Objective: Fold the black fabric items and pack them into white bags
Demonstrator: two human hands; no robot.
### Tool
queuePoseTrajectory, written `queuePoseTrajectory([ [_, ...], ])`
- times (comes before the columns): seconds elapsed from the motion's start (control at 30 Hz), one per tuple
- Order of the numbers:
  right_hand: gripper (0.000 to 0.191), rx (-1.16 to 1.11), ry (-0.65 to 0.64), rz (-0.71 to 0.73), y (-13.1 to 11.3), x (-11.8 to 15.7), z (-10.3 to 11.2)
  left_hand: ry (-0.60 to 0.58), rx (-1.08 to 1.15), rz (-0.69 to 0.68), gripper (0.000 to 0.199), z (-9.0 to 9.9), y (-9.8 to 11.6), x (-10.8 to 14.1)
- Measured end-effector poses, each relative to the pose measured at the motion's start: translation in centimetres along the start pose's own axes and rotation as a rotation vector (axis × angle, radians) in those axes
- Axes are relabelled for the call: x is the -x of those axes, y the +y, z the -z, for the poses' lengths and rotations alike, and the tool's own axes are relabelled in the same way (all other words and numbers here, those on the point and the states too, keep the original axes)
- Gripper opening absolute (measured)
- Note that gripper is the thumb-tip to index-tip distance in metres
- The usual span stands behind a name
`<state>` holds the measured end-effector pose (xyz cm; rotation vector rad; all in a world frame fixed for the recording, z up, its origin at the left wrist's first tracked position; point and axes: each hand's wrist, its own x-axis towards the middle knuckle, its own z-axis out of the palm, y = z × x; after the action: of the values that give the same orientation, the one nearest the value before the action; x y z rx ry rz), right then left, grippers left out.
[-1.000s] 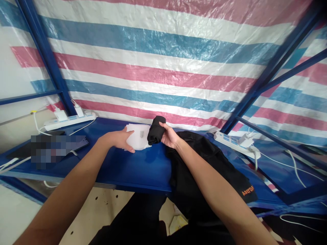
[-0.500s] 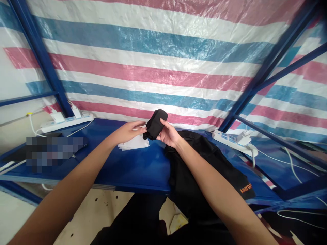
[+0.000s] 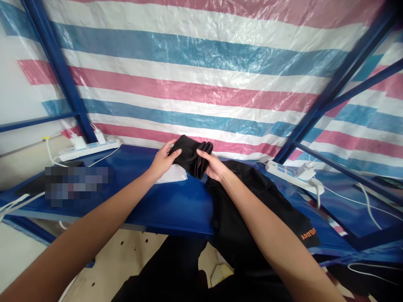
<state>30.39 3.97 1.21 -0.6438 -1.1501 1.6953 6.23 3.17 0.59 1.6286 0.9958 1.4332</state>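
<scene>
Between my hands, above the desk, is a folded black cloth (image 3: 186,152) with a small orange mark on its pleated right part. My left hand (image 3: 163,162) pinches the flatter left end, thumb on top. The stacked folds at the right end are gripped by my right hand (image 3: 214,166), its thumb pressed over them. What kind of cloth article it is, I cannot tell. Under my right forearm lies a large black garment (image 3: 267,197) with orange lettering at its corner, hanging over the desk's front edge. White sheets (image 3: 173,174) lie below the cloth, partly hidden by my left hand.
The blue metal desk (image 3: 170,207) has upright posts at both sides. A white power strip (image 3: 91,149) with plugs and cables is at the left, another power strip (image 3: 292,176) at the right. A striped plastic sheet (image 3: 195,79) hangs behind. Further left is a blurred-out item (image 3: 75,184).
My left hand has closed on the cloth's left end. The cloth has been spread out leftward, showing its stacked folds and orange mark. The view has shifted slightly.
</scene>
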Motion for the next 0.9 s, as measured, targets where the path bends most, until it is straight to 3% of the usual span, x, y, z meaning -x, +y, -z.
queuePoseTrajectory([
  [0.07, 0.029, -0.024, 0.075, 0.033, -0.2, -0.2, 0.3, 0.054, 0.115, 0.077, 0.074, 0.3, -0.4, -0.4],
  [0.13, 0.023, -0.041, 0.123, 0.07, -0.4, -0.4, 0.3, 0.091, 0.118, 0.09, 0.07, 0.5, -0.4, -0.5],
  [0.27, 0.02, -0.058, 0.107, 0.131, -0.5, -0.3, -0.4, 0.105, -0.156, -0.07, 0.051, 0.5, 0.5, 0.1],
  [0.37, 0.022, -0.049, 0.072, 0.172, -0.6, -0.1, -0.7, 0.049, -0.29, -0.165, 0.072, 0.1, 1.4, 0.6],
  [0.43, 0.025, 0.005, 0.078, 0.186, -0.6, -0.2, -0.5, 0.049, -0.269, -0.177, 0.073, 0.0, 1.6, 0.7],
  [0.5, 0.032, 0.147, 0.132, 0.213, -0.4, -0.3, -0.1, 0.097, -0.132, -0.114, 0.061, 0.1, 1.4, 0.5],
  [0.57, 0.052, 0.415, 0.256, 0.322, -0.2, -0.4, 0.1, 0.169, 0.081, -0.004, 0.059, 0.2, 1.0, 0.1],
  [0.67, 0.091, 0.904, 0.441, 0.678, -0.1, 0.1, -0.6, 0.265, 0.371, 0.084, 0.057, 0.1, 0.8, -0.2],
  [0.7, 0.095, 1.038, 0.441, 0.794, -0.2, 0.5, -1.1, 0.272, 0.439, 0.086, 0.054, -0.1, 1.0, -0.2],
  [0.77, 0.085, 1.231, 0.323, 0.945, -0.5, 1.3, -2.4, 0.219, 0.543, 0.073, 0.051, -0.8, 1.8, 0.1],
  [0.83, 0.077, 1.337, 0.169, 0.987, -0.9, 2.1, -4.0, 0.087, 0.623, 0.068, 0.054, -1.9, 2.9, 0.6],
  [0.9, 0.081, 1.354, 0.122, 0.993, -1.4, 2.7, -5.2, -0.044, 0.67, 0.076, 0.057, -3.0, 4.1, 1.0],
])
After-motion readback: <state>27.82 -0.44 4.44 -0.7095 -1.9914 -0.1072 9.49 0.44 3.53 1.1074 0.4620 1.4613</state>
